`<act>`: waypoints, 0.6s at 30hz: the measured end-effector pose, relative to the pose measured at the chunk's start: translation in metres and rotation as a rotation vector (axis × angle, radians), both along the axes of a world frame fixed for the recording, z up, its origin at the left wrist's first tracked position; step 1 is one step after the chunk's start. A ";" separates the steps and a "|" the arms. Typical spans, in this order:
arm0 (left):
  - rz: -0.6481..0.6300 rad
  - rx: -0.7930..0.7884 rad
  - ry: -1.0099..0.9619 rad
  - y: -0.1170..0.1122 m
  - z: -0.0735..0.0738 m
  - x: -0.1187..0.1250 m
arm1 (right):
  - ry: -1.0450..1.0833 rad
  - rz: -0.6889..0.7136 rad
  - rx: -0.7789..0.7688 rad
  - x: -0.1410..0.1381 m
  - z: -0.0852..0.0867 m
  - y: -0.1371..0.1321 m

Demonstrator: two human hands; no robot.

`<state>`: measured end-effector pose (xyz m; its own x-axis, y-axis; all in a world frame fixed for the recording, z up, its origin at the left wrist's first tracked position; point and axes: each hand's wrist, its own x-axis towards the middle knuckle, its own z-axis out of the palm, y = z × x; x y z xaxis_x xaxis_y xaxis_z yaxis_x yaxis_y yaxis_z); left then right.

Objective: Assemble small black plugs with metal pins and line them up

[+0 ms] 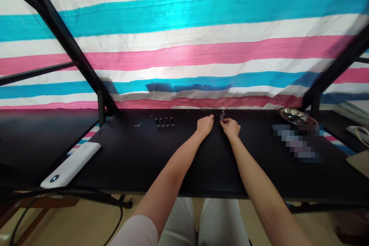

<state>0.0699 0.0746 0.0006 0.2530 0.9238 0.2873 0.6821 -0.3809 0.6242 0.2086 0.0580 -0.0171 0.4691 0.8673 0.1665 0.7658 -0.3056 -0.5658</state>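
Note:
Both my arms reach out over a black table [173,161] to its far edge. My left hand [205,125] is curled, its fingertips pinched near a row of tiny dark pieces [206,110] against the striped cloth. My right hand [230,127] is also closed, its fingers pinching a small purplish piece [222,115] that stands just in front of it. The two hands are a few centimetres apart. What the left fingers hold is too small to make out.
Several small black upright pieces [164,122] stand in a row left of my hands. A white power bank [70,164] lies at the table's left edge, with a cable below. A metal dish [293,115] sits at the far right. Black frame bars [72,50] slant up on both sides.

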 end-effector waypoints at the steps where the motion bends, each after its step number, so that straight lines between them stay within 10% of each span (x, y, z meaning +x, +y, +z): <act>1: 0.024 -0.003 -0.107 0.000 -0.001 -0.004 | 0.000 -0.001 -0.001 0.000 0.000 0.000; 12: 0.068 -0.068 -0.639 -0.047 0.000 -0.095 | -0.034 0.047 -0.009 -0.003 -0.001 -0.002; 18: 0.183 -0.174 -0.810 -0.062 0.001 -0.109 | -0.182 0.380 0.068 -0.032 0.008 -0.021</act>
